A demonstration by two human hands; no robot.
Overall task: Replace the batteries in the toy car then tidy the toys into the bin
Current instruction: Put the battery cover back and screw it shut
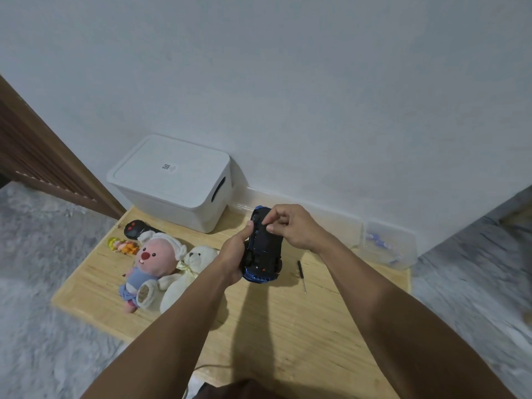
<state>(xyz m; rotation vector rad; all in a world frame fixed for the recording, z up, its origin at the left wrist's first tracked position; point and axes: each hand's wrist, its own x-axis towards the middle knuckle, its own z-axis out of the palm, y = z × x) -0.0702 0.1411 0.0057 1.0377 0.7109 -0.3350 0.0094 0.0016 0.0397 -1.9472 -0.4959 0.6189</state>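
Observation:
The blue toy car (pixel 263 254) is held upside down above the wooden table (pixel 273 321), its black underside facing me. My left hand (pixel 234 254) grips the car along its left side, thumb on the underside. My right hand (pixel 290 226) has its curled fingertips on the far part of the underside; whether they pinch anything is hidden. A small black-handled screwdriver (pixel 301 275) lies on the table just right of the car. The white bin (pixel 172 180) with its lid on stands at the back left against the wall.
Left of the car lie a pink plush (pixel 149 269), a white teddy bear (pixel 187 275), a small yellow-orange figure (pixel 122 245) and a black remote (pixel 136 228). A clear plastic container (pixel 388 243) with blue items sits at the right rear corner. Grey carpet surrounds the table.

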